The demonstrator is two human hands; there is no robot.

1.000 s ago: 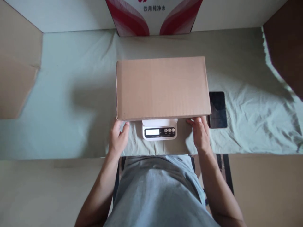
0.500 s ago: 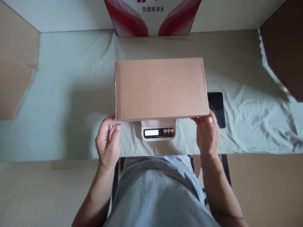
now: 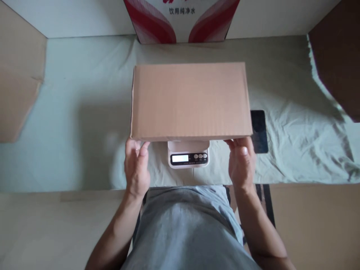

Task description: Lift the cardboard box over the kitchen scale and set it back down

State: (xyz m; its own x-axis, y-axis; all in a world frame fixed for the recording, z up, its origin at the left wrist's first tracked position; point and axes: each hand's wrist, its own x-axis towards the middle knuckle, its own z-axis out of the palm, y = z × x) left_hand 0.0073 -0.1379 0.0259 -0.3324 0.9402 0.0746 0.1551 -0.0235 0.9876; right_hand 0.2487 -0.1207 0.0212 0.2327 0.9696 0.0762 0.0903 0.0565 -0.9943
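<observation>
A closed brown cardboard box [image 3: 191, 101] is held above a small white digital scale [image 3: 189, 165] and hides most of its platform. At the box's near left corner, my left hand [image 3: 137, 168] has its fingers tucked under the bottom edge, thumb in front. My right hand [image 3: 242, 165] supports the near right part the same way, fingertips hidden beneath. The scale's display is lit, but its reading is too washed out to make out. Three round buttons sit beside the display.
A dark phone [image 3: 260, 131] lies on the pale green cloth [image 3: 298, 157] to the right, partly behind the box. At the back stands a red and white carton [image 3: 182, 26]. Cardboard pieces rise at the left [image 3: 19, 75] and right [image 3: 334, 56].
The box has risen towards the camera and looks larger. Both hands have shifted inward, their fingers now further under its near edge.
</observation>
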